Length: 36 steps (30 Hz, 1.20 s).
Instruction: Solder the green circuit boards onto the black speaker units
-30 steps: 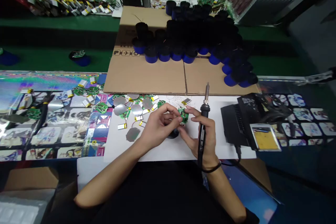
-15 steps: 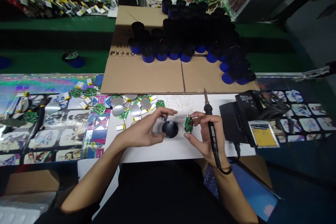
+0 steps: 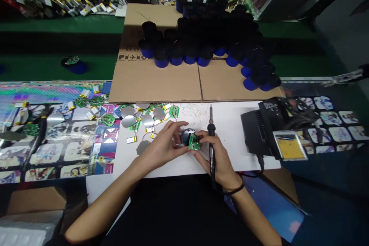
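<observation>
Circuit board (image 3: 195,142) seemingly on black disc (image 3: 186,135)

Green workbench (image 3: 60,25), dim workshop

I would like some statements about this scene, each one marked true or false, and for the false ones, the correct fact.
1. The right hand holds a soldering iron. True.
2. The left hand is empty. False: its fingers press against a green circuit board.
3. The iron's tip points up, away from the person. True.
4. The white sheet holds the blue-based cylinders. False: the blue-based cylinders stand on cardboard.
5. A round black disc lies just beyond the board. True.
</observation>
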{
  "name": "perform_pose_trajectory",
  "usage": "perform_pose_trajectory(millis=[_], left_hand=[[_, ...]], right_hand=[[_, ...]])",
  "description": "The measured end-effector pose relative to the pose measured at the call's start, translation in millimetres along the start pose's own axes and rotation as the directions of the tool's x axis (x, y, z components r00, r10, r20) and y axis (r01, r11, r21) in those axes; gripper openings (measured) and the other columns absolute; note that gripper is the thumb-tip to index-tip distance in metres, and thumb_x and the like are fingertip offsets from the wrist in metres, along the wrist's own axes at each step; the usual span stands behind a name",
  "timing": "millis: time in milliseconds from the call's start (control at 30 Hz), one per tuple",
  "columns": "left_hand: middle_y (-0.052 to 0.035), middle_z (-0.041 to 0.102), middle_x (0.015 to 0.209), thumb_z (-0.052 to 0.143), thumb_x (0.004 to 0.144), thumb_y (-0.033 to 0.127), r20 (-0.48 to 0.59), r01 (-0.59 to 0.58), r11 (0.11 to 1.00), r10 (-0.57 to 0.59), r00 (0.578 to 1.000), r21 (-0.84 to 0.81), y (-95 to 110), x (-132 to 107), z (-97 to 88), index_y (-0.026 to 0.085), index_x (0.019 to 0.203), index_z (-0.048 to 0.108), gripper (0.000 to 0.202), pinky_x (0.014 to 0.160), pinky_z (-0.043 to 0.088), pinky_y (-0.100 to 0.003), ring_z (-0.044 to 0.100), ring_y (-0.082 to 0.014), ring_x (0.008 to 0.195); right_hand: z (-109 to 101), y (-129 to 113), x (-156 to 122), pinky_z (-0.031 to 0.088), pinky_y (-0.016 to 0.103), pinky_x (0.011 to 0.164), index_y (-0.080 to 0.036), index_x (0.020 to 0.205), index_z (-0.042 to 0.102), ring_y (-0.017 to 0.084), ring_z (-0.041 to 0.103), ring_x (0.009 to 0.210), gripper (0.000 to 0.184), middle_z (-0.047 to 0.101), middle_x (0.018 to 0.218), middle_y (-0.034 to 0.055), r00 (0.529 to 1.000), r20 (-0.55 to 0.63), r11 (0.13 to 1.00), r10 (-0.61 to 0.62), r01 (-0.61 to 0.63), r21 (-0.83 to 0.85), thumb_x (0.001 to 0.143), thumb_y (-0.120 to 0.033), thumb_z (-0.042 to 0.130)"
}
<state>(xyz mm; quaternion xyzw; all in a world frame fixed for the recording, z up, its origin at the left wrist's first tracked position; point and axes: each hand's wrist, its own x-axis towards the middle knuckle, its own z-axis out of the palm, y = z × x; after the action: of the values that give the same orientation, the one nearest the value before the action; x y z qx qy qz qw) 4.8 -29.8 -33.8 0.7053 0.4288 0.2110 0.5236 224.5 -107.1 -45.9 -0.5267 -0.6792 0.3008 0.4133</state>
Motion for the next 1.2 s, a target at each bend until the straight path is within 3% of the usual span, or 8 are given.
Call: perform_pose_trajectory(millis=[133,267,433,633,800,967,1100,1200], left_hand=[[-0.0077,0.064,0.119,0.069,0.099,0.028,0.065,0.056,0.972,-0.042,0.997,-0.229,-0.4,-4.4,-5.4,0.022,0.130,0.066,0.032,0.080,0.066,-0.030,0.073,-0.0151,0.090],[-0.0087,0.070,0.114,0.066,0.104,0.030,-0.040,-0.095,0.988,0.091,0.995,-0.122,-1.1,-3.1,-7.1,0.020,0.108,0.077,0.015,0.078,0.061,-0.027,0.072,-0.0171,0.097],[-0.0080,0.075,0.117,0.063,0.106,0.026,-0.017,-0.215,0.975,0.214,0.977,-0.052,3.4,-2.0,-4.1,0.020,0.106,0.074,0.012,0.078,0.057,-0.025,0.073,-0.0181,0.107],[-0.0052,0.078,0.108,0.065,0.105,0.023,-0.012,-0.249,0.968,0.249,0.968,-0.010,7.0,-2.1,-8.1,0.021,0.109,0.074,0.011,0.086,0.058,-0.028,0.074,-0.0163,0.099],[-0.0061,0.079,0.110,0.069,0.104,0.026,0.006,-0.284,0.959,0.284,0.959,-0.007,4.0,-1.5,-9.9,0.021,0.111,0.076,0.012,0.086,0.060,-0.028,0.075,-0.0167,0.099],[-0.0062,0.080,0.105,0.070,0.103,0.026,-0.086,-0.318,0.948,0.315,0.945,-0.012,4.6,1.9,-5.8,0.021,0.105,0.079,0.010,0.090,0.061,-0.030,0.076,-0.0183,0.102],[-0.0052,0.079,0.096,0.076,0.100,0.032,-0.127,-0.241,0.970,0.239,0.963,-0.004,4.8,3.1,-0.1,0.021,0.103,0.080,0.012,0.076,0.060,-0.026,0.073,-0.0157,0.085],[-0.0045,0.079,0.093,0.082,0.094,0.037,-0.153,-0.159,0.983,0.144,0.978,-0.092,2.4,2.8,4.0,0.021,0.107,0.077,0.021,0.074,0.061,-0.025,0.073,-0.0142,0.079]], right_hand=[[0.4,1.3,5.4,0.054,0.050,0.100,-0.028,0.129,0.053,0.029,0.066,0.121,0.042,0.069,0.137,0.0125,0.995,0.038,0.982,-0.091,0.096,-0.160,0.095,-0.016,0.074],[-4.3,0.9,9.3,0.053,0.050,0.096,-0.029,0.128,0.056,0.030,0.068,0.115,0.043,0.074,0.130,0.0096,0.985,0.065,0.963,-0.158,0.168,-0.213,0.093,-0.018,0.078],[-5.2,0.1,10.1,0.052,0.051,0.096,-0.030,0.125,0.058,0.030,0.066,0.115,0.040,0.077,0.127,0.0076,0.978,0.092,0.944,-0.189,0.207,-0.256,0.092,-0.021,0.080],[-0.6,2.7,10.7,0.053,0.051,0.095,-0.031,0.127,0.055,0.030,0.069,0.111,0.046,0.077,0.127,0.0085,0.989,-0.014,0.965,-0.146,0.140,-0.221,0.091,-0.025,0.083],[-1.1,1.6,8.3,0.055,0.050,0.092,-0.030,0.125,0.055,0.029,0.069,0.107,0.046,0.077,0.121,0.0080,0.992,-0.022,0.972,-0.128,0.121,-0.201,0.090,-0.024,0.084],[0.3,-8.1,8.3,0.058,0.051,0.098,-0.030,0.122,0.054,0.027,0.071,0.114,0.039,0.075,0.119,0.0070,0.997,-0.080,1.000,-0.023,0.023,0.003,0.093,-0.018,0.077],[7.9,-17.9,13.9,0.059,0.045,0.095,-0.029,0.116,0.056,0.023,0.075,0.103,0.030,0.075,0.108,0.0042,0.982,-0.174,0.993,0.068,-0.049,0.111,0.095,-0.016,0.073],[13.1,-21.9,19.1,0.059,0.039,0.090,-0.028,0.113,0.057,0.021,0.074,0.100,0.027,0.075,0.106,0.0036,0.974,-0.187,0.983,0.127,-0.099,0.153,0.095,-0.017,0.072]])
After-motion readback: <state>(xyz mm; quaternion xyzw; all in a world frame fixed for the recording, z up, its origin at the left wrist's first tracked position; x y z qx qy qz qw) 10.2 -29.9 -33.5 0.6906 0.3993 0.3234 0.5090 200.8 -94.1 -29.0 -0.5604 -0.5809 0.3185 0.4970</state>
